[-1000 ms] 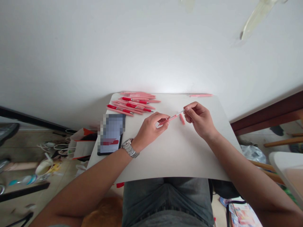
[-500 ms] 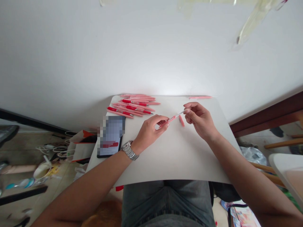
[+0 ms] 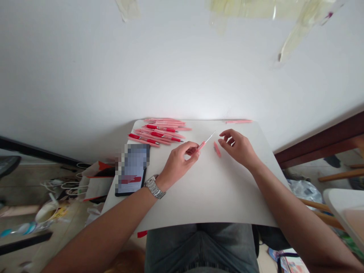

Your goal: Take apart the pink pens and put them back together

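Observation:
My left hand (image 3: 179, 159) is closed on a pink pen body (image 3: 201, 145) with a thin white refill sticking out of its far end. My right hand (image 3: 237, 146) hovers just right of it with fingers apart and nothing in them. A short pink pen piece (image 3: 217, 149) lies on the white board (image 3: 210, 197) between the two hands, close to my right fingers. A pile of several pink and red pens (image 3: 160, 131) lies at the board's far left.
One pink pen (image 3: 239, 121) lies alone at the board's far right edge. A phone (image 3: 131, 168) rests on the left edge of the board. Bags and clutter (image 3: 85, 178) sit on the floor to the left; a wooden table edge (image 3: 321, 144) is at right.
My right hand has let go of the refill's tip and opened, dropping slightly toward the loose pink piece. My left hand still holds the pen body. The view tilted down a little.

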The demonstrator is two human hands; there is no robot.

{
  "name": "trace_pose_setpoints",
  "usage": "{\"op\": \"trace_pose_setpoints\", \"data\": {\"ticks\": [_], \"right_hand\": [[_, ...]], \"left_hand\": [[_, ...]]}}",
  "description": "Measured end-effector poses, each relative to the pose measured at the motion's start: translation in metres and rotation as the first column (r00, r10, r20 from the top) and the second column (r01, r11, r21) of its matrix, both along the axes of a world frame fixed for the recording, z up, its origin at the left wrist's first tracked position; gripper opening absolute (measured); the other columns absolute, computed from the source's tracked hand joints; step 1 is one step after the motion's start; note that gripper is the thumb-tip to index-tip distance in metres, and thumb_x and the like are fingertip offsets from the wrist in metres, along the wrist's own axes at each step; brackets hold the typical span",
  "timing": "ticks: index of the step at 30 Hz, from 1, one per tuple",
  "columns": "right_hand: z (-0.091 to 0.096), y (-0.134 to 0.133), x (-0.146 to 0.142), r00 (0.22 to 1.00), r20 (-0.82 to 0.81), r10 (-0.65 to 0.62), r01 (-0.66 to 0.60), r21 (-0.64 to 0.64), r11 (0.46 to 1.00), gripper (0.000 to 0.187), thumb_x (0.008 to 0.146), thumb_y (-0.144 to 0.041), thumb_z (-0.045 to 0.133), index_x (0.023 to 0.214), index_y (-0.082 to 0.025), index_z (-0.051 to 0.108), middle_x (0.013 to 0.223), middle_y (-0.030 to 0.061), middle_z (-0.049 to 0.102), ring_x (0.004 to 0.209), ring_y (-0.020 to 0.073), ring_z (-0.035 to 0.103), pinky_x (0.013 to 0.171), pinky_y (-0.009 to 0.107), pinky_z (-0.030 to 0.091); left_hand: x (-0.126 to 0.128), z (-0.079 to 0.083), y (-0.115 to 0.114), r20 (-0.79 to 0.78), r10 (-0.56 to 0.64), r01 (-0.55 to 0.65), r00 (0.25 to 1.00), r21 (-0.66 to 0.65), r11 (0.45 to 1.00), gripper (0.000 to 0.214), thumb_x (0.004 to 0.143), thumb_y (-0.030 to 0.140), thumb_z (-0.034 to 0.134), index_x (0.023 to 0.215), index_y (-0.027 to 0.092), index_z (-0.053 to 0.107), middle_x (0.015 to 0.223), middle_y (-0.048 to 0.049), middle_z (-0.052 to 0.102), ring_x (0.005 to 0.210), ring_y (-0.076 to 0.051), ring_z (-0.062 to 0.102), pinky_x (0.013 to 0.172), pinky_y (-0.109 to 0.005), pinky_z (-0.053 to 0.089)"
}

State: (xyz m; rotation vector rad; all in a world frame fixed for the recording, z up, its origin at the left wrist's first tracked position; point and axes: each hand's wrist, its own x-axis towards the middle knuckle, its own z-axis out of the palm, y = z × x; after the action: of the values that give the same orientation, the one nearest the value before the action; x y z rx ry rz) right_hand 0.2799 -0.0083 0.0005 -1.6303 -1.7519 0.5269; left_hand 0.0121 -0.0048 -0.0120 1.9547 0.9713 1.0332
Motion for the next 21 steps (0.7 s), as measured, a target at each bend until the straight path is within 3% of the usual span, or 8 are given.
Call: {"op": "trace_pose_setpoints", "data": {"ticks": [7, 21], "right_hand": [[-0.0029, -0.0051, -0.0043, 0.970, 0.188, 0.152, -0.139, -0.081, 0.987, 0.027, 0.098, -0.045, 0.061, 0.117, -0.026, 0.063, 0.092, 0.0030, 0.070, 0.068, 0.0169, 0.060, 0.067, 0.032, 0.047], [-0.0053, -0.0021, -0.0004, 0.947, 0.312, 0.076, -0.056, -0.073, 0.996, 0.023, 0.092, -0.024, 0.060, 0.115, -0.024, 0.057, 0.102, 0.0054, 0.067, 0.077, 0.0194, 0.064, 0.067, 0.031, 0.043]], "left_hand": [[0.0007, -0.0003, 0.0010, 0.013, -0.005, 0.005, 1.000, -0.010, 1.000, 0.007, 0.101, 0.027, 0.064, 0.105, 0.021, 0.065, 0.095, -0.0016, 0.072, 0.087, -0.015, 0.071, 0.088, -0.028, 0.060], [-0.0010, -0.0051, 0.0016, 0.017, 0.012, -0.011, 1.000, -0.038, 0.999, 0.012, 0.100, 0.031, 0.067, 0.107, 0.022, 0.066, 0.097, -0.0023, 0.073, 0.088, -0.016, 0.073, 0.086, -0.029, 0.061]]}}
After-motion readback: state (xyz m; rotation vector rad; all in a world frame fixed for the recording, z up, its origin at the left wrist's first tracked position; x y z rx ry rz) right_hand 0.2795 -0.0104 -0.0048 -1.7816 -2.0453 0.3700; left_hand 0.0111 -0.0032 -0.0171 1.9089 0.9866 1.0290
